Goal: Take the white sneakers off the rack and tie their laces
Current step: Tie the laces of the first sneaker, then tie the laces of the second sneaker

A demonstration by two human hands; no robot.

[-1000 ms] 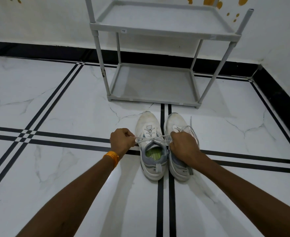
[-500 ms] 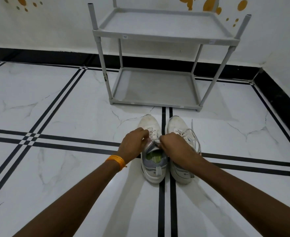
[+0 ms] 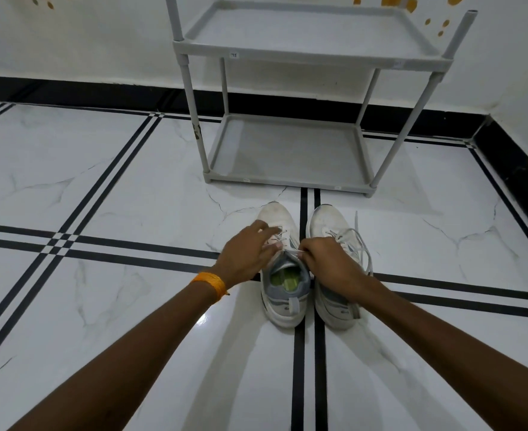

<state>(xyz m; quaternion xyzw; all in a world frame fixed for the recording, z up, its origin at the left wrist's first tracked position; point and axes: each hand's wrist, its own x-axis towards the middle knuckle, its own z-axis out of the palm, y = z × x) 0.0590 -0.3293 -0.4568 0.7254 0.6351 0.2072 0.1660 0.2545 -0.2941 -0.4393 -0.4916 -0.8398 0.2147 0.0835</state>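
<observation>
Two white sneakers point(image 3: 312, 265) stand side by side on the tiled floor point(image 3: 132, 197), just in front of the grey rack point(image 3: 287, 150), toes toward it. The left hand point(image 3: 245, 251) lies on the left sneaker's tongue, its grip loose with fingers spread. The right hand point(image 3: 328, 264) has its grip pinched together on a lace point(image 3: 292, 252) of that same shoe.

Beyond the hands, the grey rack point(image 3: 287, 150) looks like matt plastic, its trays smooth. Under the hands, the white sneakers point(image 3: 282, 275) show soft cloth uppers, slightly scuffed, with woven laces point(image 3: 360, 244). The floor point(image 3: 101, 188) is glossy, marble-veined tile.
</observation>
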